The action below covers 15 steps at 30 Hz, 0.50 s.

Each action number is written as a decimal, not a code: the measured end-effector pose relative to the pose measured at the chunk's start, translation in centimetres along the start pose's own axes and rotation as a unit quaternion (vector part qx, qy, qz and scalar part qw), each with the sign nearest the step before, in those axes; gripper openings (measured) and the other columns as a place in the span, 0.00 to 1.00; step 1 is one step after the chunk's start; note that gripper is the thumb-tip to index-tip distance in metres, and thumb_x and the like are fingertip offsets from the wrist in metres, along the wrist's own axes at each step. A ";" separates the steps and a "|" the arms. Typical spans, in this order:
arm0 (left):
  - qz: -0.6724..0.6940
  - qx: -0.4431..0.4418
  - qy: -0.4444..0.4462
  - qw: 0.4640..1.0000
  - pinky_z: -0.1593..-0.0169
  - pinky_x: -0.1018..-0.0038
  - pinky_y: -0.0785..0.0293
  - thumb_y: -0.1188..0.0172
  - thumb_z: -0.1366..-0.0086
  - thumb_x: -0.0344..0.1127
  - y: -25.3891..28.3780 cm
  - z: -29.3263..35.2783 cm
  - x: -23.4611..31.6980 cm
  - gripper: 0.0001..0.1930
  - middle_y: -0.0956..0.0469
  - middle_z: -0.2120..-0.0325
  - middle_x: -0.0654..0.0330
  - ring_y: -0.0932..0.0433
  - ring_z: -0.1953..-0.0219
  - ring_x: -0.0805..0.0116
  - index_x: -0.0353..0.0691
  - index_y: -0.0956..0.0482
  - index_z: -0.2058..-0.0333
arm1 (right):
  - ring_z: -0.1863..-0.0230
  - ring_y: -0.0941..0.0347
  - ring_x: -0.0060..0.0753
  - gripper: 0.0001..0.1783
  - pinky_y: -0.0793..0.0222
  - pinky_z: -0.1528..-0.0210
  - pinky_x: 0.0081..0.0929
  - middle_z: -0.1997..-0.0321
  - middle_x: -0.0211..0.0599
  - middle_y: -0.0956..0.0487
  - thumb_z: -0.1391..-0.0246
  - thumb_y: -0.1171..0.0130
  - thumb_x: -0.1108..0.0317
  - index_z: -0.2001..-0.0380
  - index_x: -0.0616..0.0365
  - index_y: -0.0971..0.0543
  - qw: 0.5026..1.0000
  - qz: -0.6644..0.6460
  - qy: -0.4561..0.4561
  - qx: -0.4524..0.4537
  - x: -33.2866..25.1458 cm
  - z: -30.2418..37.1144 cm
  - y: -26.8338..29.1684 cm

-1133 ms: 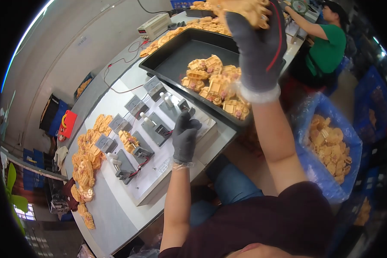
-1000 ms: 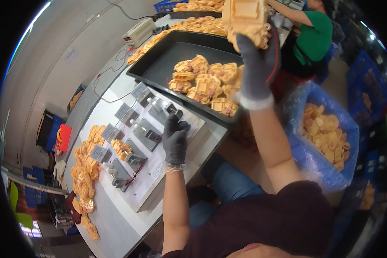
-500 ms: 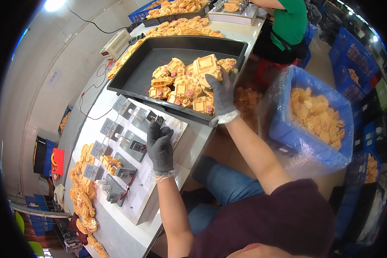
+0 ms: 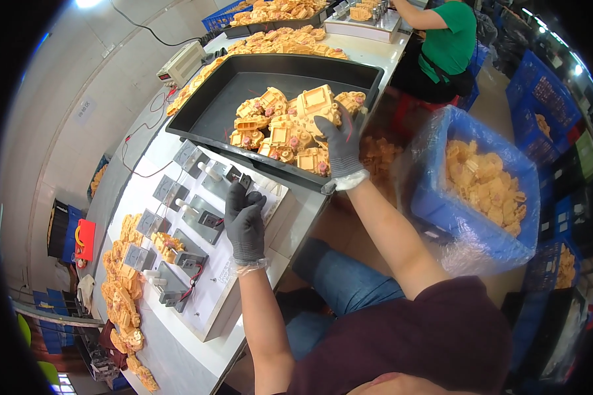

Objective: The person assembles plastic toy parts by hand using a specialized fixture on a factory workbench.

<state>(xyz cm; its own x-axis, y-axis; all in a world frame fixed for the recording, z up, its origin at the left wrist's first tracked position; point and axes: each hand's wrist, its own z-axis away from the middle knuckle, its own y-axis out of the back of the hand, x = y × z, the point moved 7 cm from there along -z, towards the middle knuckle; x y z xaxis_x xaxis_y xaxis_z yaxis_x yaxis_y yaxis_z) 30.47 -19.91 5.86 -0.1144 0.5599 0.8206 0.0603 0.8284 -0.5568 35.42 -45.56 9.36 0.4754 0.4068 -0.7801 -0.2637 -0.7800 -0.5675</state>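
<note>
A tan plastic part (image 4: pixel 316 101) lies against similar parts (image 4: pixel 283 133) in the black tray (image 4: pixel 201 95), pinched by the right hand (image 4: pixel 342 141). The left hand (image 4: pixel 245 227) curls over the white fixture board (image 4: pixel 207 304); whether it grips anything, I cannot tell.

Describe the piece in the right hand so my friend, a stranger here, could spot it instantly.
Find the large black tray. Inside is a heap of tan molded plastic parts, with the gloved right hand at its right side. The held part looks boxy like the others, but it alone sits in the hand's grip.
</note>
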 end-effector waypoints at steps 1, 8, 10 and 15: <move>-0.004 -0.004 -0.001 1.000 0.51 0.72 0.26 0.54 0.52 0.18 -0.1 0.0 0.0 0.34 0.30 0.48 0.51 0.27 0.58 0.67 0.27 0.39 0.41 | 0.57 0.26 0.24 0.29 0.27 0.55 0.21 0.54 0.37 0.24 0.51 0.36 0.72 0.46 0.64 0.33 1.000 0.004 0.005 0.001 0.2 -0.2 0.2; -0.005 0.008 0.007 1.000 0.52 0.73 0.26 0.54 0.52 0.19 -0.2 0.1 0.1 0.34 0.30 0.48 0.50 0.27 0.58 0.67 0.27 0.38 0.41 | 0.57 0.26 0.24 0.29 0.27 0.56 0.21 0.54 0.37 0.24 0.51 0.36 0.73 0.46 0.64 0.33 1.000 0.020 0.003 0.014 0.2 -0.1 0.2; -0.010 0.013 0.005 1.000 0.52 0.73 0.26 0.54 0.53 0.19 -0.2 0.1 0.1 0.34 0.29 0.48 0.50 0.27 0.59 0.67 0.27 0.38 0.42 | 0.57 0.26 0.24 0.29 0.27 0.56 0.21 0.54 0.38 0.25 0.51 0.36 0.73 0.46 0.64 0.33 1.000 0.017 0.008 0.011 0.4 -0.2 0.3; -0.001 -0.009 0.008 1.000 0.50 0.74 0.29 0.54 0.51 0.16 -0.3 0.1 0.2 0.32 0.30 0.50 0.53 0.29 0.58 0.67 0.30 0.37 0.42 | 0.57 0.26 0.24 0.29 0.27 0.55 0.21 0.53 0.38 0.25 0.52 0.36 0.73 0.46 0.64 0.34 1.000 0.024 0.009 0.005 0.1 -0.1 0.1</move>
<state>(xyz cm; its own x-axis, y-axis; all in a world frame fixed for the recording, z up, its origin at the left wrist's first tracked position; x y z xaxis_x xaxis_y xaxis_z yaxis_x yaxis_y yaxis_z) 30.30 -20.03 6.20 -0.0983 0.5588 0.8235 0.0783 0.8292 -0.5534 35.52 -45.62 9.26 0.4773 0.3599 -0.8017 -0.2957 -0.7933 -0.5322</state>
